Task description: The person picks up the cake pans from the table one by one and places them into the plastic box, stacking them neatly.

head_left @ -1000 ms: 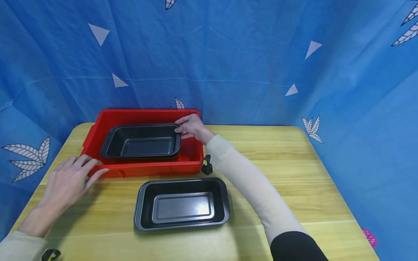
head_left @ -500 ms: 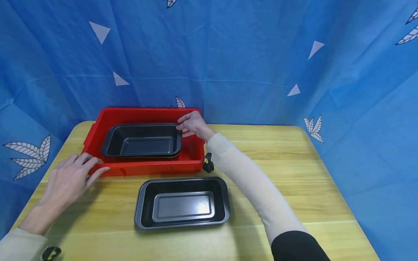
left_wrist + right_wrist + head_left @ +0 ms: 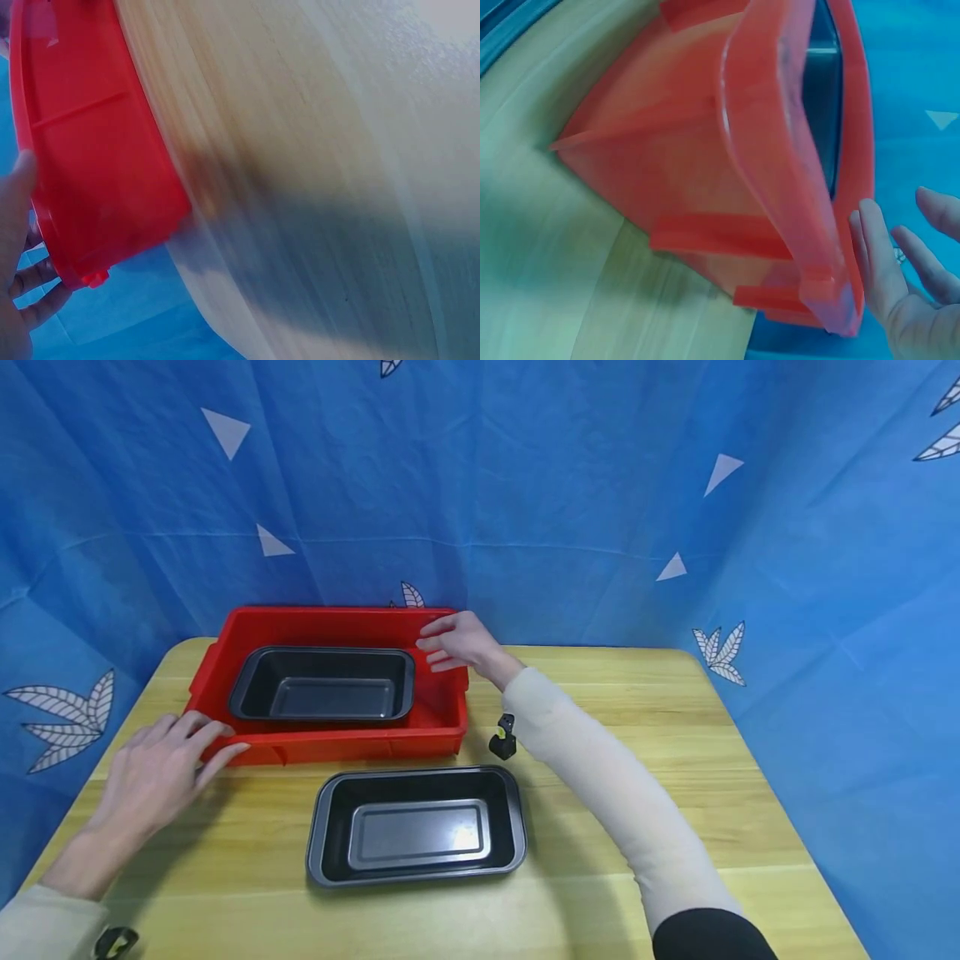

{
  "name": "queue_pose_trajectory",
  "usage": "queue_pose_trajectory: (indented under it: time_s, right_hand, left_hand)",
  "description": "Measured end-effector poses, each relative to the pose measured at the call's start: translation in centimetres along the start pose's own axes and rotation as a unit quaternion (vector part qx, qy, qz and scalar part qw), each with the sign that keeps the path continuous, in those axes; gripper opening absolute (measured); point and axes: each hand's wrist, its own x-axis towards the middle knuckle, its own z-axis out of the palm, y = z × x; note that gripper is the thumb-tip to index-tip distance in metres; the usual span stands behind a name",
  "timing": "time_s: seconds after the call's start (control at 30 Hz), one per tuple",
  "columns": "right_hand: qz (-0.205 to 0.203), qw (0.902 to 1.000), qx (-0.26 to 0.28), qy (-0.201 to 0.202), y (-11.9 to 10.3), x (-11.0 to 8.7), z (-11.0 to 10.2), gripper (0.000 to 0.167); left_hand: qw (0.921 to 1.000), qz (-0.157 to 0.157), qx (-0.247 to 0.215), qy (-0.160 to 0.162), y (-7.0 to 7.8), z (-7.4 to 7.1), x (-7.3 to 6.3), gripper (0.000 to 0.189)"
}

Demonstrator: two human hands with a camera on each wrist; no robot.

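A dark loaf pan (image 3: 333,697) lies inside the red bin (image 3: 330,749), toward its left side. My left hand (image 3: 161,768) holds the bin's front-left corner; in the left wrist view the thumb (image 3: 24,176) lies at the rim and the fingers (image 3: 37,281) reach behind it. My right hand (image 3: 459,641) hovers over the bin's right end, apart from the pan, with fingers spread and holding nothing. The right wrist view shows that hand (image 3: 907,300) beside the bin's rim (image 3: 757,97). A second loaf pan (image 3: 418,831) sits upright on the table in front of the bin.
The wooden table (image 3: 637,760) extends to the right of the bin and pans. A blue patterned cloth (image 3: 555,493) hangs behind and beside it. A small black device (image 3: 503,739) shows by the right sleeve.
My right hand has let go of the pan's right end in the bin and drawn back to the right. My left hand stays on the bin's corner.
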Motion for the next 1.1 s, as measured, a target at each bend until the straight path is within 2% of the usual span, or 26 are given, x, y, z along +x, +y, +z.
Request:
queue_pose_trajectory:
  time_s: [0.33, 0.6, 1.1]
  right_hand:
    - [-0.016, 0.9996, -0.021, 0.001, 0.3, -2.1, -1.5, 0.041]
    - [-0.031, 0.9994, -0.013, -0.012, 1.2, -3.7, -2.6, 0.043]
    - [-0.053, 0.9962, -0.024, -0.066, 5.0, -10.3, -6.0, 0.044]
  left_hand:
    - [1.0, 0.005, 0.0, 0.003, -0.1, 0.0, -0.1, 0.099]
    - [1.0, 0.006, -0.002, 0.006, -0.3, 0.2, -0.1, 0.098]
    - [0.9994, -0.026, 0.019, -0.008, 4.5, -3.8, -3.2, 0.097]
